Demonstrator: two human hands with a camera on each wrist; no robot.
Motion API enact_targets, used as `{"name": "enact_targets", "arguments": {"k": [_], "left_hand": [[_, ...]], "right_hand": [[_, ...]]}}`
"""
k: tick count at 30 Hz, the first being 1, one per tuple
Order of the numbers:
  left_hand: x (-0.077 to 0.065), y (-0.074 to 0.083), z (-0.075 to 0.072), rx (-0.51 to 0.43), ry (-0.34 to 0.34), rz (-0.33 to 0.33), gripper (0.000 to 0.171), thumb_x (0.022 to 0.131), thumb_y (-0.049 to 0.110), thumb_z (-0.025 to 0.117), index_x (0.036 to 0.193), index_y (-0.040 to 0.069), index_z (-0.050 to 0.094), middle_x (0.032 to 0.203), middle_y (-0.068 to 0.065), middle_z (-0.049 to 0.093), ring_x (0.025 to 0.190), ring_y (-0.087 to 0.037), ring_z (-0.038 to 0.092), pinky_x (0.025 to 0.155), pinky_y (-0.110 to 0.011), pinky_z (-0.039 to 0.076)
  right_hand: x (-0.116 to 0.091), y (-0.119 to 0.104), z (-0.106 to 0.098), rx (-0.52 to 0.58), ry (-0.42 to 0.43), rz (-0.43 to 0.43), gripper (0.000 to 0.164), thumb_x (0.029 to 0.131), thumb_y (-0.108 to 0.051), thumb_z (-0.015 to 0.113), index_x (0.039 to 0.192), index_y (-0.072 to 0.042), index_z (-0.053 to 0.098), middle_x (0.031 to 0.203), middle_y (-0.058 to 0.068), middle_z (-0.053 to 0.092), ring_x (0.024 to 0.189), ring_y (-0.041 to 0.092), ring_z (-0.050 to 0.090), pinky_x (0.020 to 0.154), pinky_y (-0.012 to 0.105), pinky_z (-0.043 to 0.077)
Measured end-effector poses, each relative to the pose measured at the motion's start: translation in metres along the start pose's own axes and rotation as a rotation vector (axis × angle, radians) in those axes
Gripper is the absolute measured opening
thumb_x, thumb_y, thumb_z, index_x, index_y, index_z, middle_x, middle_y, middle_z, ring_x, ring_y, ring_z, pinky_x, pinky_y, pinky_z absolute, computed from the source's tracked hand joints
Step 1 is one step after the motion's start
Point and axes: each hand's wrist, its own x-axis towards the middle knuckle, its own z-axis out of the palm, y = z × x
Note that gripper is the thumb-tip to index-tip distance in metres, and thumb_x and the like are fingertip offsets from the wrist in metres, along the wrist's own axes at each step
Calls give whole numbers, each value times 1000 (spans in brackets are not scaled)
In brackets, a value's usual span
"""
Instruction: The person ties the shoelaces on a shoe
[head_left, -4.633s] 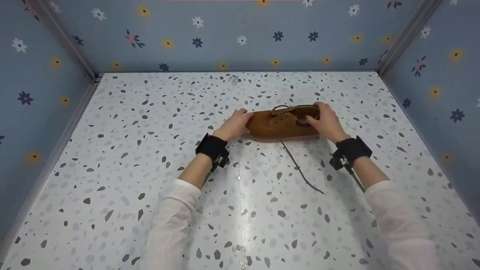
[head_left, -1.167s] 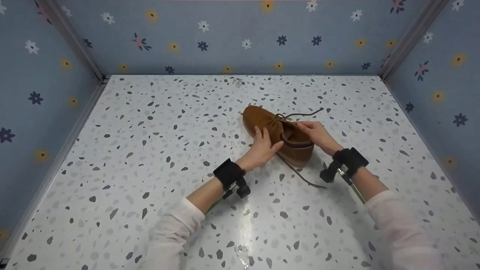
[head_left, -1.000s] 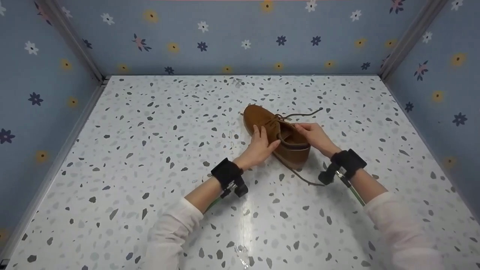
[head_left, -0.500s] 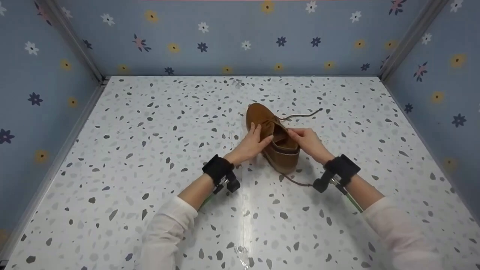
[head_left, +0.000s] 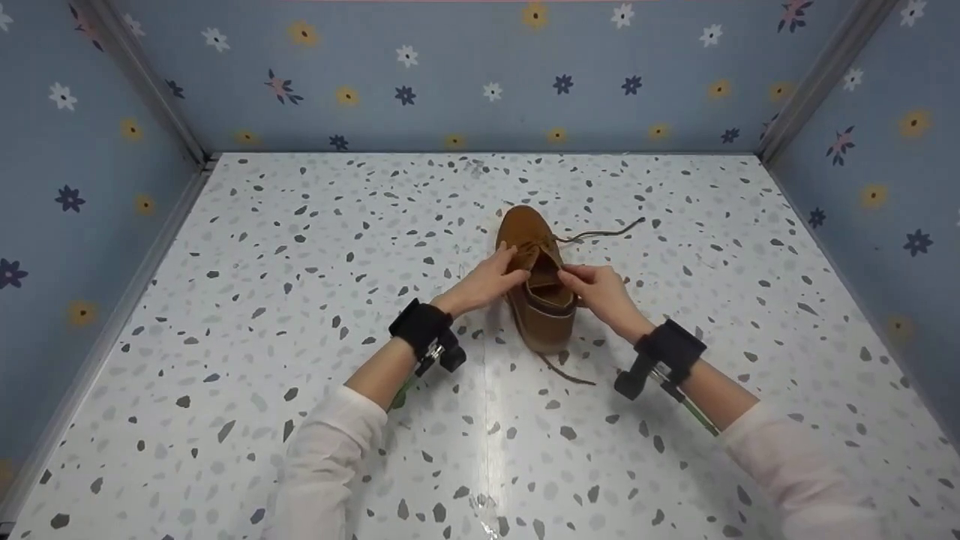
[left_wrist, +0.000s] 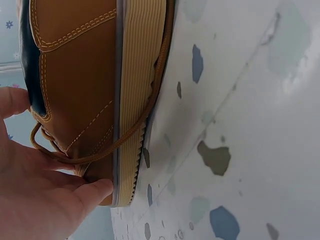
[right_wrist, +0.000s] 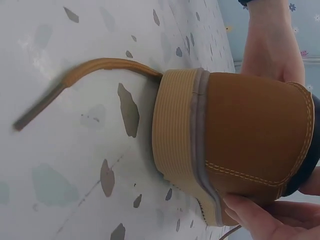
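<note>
A brown lace-up shoe (head_left: 551, 330) sits upright on the speckled surface, toe pointing away and heel towards me. My left hand (head_left: 480, 285) rests on its left side near the laces, fingers fairly straight, thumb near the opening. In the left wrist view, that hand's fingertips (left_wrist: 100, 192) touch the upper just above the ribbed sole. My right hand (head_left: 600, 292) pinches the right edge of the shoe's opening between thumb and fingers. One loose lace (head_left: 604, 232) runs out to the right. Another lace end (right_wrist: 100, 64) trails on the surface behind the heel.
The white speckled surface (head_left: 300, 262) spreads around the shoe. Blue flower-patterned panels stand at the back (head_left: 480, 75), left (head_left: 67, 262) and right (head_left: 892, 150). Black straps with small cameras circle both wrists.
The shoe first lay with its toe to the left, the left hand at the toe and the right at the heel. It has turned so the toe points away; both hands have moved along it.
</note>
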Motion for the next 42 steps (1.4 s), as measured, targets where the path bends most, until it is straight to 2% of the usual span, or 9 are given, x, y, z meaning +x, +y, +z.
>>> {"name": "enact_targets", "arguments": {"k": [8,17,25,32,38,42], "left_hand": [[1,-5,-5,-41,-18,29,62,70,43,35,116,6,16,119,-11,7,104,-14,12,81,-25,11],[0,-8,-9,-50,-49,31,62,70,44,34,117,8,14,119,-9,3,104,-13,9,82,-23,10],[1,-8,-10,-42,-45,41,61,70,43,35,116,8,16,119,-9,5,104,-13,11,81,-23,11],[4,-13,-12,-56,-63,42,59,71,41,36,116,9,16,119,-8,6,103,-9,11,81,-21,13],[4,-12,-13,-67,-66,28,58,70,41,37,116,11,17,120,-6,6,104,-9,10,81,-22,12],[4,-13,-13,-58,-66,44,60,70,42,36,117,11,16,120,-6,6,104,-9,10,81,-22,11]], "right_hand": [[-4,-3,6,-8,19,-16,39,70,-30,45,101,-6,44,91,5,47,79,17,45,54,22,39],[-6,-6,10,1,4,-18,40,70,-30,44,102,-5,43,92,6,47,78,18,46,54,22,39],[-5,-9,13,-10,13,21,39,71,-29,44,102,-5,43,90,6,47,79,18,45,54,21,39],[-5,-11,16,44,-9,16,38,71,-25,45,102,-2,42,90,9,47,77,19,46,54,22,39],[-5,-10,15,43,-13,18,39,70,-26,45,102,-4,42,91,9,47,78,20,46,55,23,39],[-5,-9,16,63,-9,25,41,70,-26,46,104,-3,40,93,10,46,79,20,45,55,23,39]]}}
